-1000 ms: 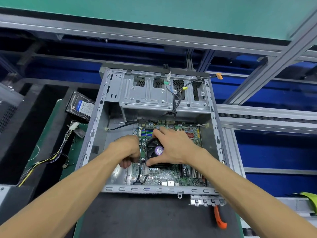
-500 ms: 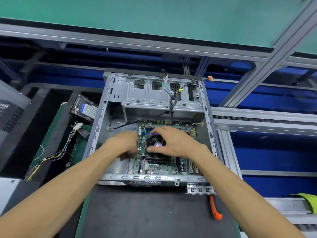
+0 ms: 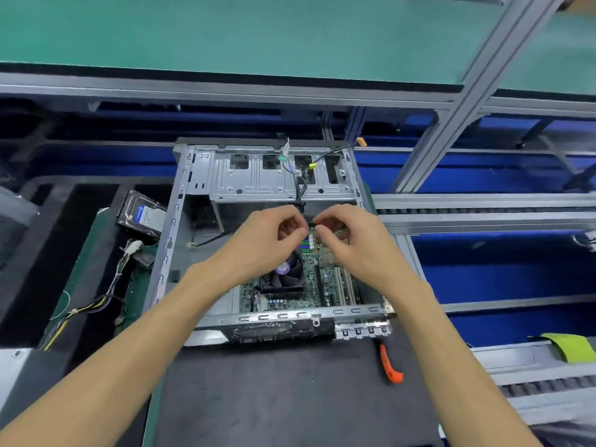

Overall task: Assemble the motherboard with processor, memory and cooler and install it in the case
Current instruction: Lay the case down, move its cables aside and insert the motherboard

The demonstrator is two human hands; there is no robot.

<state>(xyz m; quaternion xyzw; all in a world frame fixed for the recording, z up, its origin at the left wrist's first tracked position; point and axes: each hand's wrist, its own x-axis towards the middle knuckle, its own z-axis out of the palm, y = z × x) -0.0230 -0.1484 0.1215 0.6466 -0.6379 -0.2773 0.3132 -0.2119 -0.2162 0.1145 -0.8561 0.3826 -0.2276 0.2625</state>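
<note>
So the open grey sheet-metal computer case is lying flat on the dark-matted desk, and the green motherboard is already sitting down inside it, in the half nearer the person. The black square cooler fan with a purple sticker on its hub is on the board, partly hidden under the left wrist.

Both hands are up over the far edge of the board, close together, fingertips almost meeting. The left hand has its fingers curled in with thumb and forefinger drawn together, and the right hand looks the same, curled and pinching at something small right by the board's edge. Honestly can't tell what either one has hold of, or if they've got anything at all, it's too small and a bit blurry. A bundle of black cables hangs down from the metal drive bay at the far end of the case and ends just above the fingers.

Other stuff lying around: a silver hard drive with a blue-and-white label just left of the case, a loose bunch of yellow, black and purple wires with a white plug nearer on that side, and an orange-handled tool on the mat by the case's near right corner.
</note>
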